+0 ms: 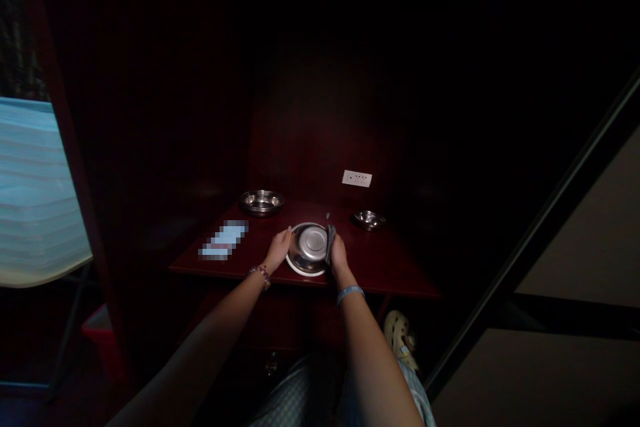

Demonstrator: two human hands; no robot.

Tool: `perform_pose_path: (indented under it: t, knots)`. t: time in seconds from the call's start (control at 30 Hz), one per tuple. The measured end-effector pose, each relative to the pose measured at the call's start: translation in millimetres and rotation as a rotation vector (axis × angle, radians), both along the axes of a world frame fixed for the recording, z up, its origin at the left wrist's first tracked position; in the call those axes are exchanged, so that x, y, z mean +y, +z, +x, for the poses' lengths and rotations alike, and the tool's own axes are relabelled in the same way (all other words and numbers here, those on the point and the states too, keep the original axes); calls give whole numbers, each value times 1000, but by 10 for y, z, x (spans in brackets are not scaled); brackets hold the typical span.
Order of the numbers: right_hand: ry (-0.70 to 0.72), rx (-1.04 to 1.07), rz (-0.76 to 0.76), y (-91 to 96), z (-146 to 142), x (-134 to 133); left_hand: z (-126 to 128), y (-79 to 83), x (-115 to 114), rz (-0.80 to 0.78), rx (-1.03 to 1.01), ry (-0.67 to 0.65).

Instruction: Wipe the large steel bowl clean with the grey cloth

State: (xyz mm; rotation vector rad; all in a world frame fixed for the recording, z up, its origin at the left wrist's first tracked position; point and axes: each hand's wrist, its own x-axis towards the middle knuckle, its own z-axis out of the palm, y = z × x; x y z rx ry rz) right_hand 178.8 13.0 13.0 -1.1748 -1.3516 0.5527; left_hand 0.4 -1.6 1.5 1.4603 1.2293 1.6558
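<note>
Taking the held steel bowl (314, 240) as the dial's centre, with 12 pointing away from you, your likeliest trouble is a slip: its base is turned up toward you, the metal looks smooth, and a weak left pinch could let the rim turn or drop. The desk's (400, 273) front edge is close at 6 o'clock, so a dropped bowl could roll off toward your lap; whether it rests on the wood or hangs just above, you cannot tell from here. A wide swing could also knock the small dish (370, 220) at 2 o'clock or the larger basin (261, 203) between 10 and 11, and the blurred pale item (224, 240) at 9 is near your left forearm. The dim light makes misjudging easier. Your left hand (277, 250) is narrow, gripping the rim at 9 o'clock with the thumb on the near face. Your right hand (339, 253) is curled at 3 o'clock around a dark grey cloth (330, 245), which lies against the bowl's side; its fingertips are hidden.
</note>
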Motion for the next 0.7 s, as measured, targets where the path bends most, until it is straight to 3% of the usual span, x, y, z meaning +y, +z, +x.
perform_pose_path:
  t: [0.2, 0.47, 0.7]
  knots:
    - [50, 149, -262, 29, -57, -73, -29, 3, -5, -14, -29, 47]
    - [77, 54, -166, -18, -170, -29, -89, -38, 41, 6, -83, 116]
    - [91, 243, -221, -51, -399, -126, -101, -69, 43, -30, -92, 223]
